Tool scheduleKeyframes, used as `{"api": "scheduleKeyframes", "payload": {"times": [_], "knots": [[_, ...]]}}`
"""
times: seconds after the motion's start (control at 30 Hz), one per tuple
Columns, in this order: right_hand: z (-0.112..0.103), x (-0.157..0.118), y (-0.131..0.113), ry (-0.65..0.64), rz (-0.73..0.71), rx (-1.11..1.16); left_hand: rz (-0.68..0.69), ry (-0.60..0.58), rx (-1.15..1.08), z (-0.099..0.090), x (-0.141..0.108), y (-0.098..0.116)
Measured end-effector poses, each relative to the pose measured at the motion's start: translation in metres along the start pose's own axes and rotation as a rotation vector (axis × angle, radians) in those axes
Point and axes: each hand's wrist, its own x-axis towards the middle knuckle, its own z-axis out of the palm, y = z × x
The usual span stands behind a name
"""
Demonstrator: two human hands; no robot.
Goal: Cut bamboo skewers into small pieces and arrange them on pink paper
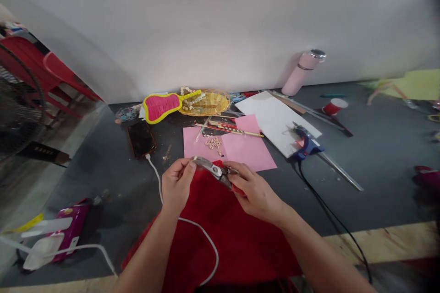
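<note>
My right hand (256,188) is wrapped around the red handles of metal pruning shears (216,170), whose jaws point left. At the tip of the jaws, my left hand (178,183) pinches a small pale piece (195,158) between thumb and forefinger. Most of that piece is hidden by my fingers, and I cannot tell whether the blades press on it. Just beyond both hands, a small pile of pale cut bits (213,143) lies on pink paper (247,150). Below the shears spreads red cloth (220,229).
Thin sticks (233,129) lie across the paper. Behind are a wicker basket (215,103) and a yellow-rimmed pink paddle (163,106). A phone (141,139) with a white cable sits left. Right are a glue gun (305,144) on white board (275,121), and a pink bottle (302,73).
</note>
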Motion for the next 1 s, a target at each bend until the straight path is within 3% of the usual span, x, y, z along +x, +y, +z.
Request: {"api": "scheduleKeyframes", "payload": {"times": [0.4,0.6,0.87,1.0], "knots": [[0.001,-0.002,-0.001,0.007,-0.014,0.016,0.085,0.031,0.230,-0.001,-0.002,0.005],[0.008,-0.005,0.004,0.082,0.064,0.053,0.156,0.049,0.345,-0.003,-0.004,0.005],[0.007,-0.003,0.000,-0.058,0.139,-0.099,0.245,0.043,0.487,-0.004,-0.007,0.003],[0.009,-0.004,-0.008,-0.053,0.168,-0.097,0.262,0.062,0.478,-0.004,-0.008,0.003]]}}
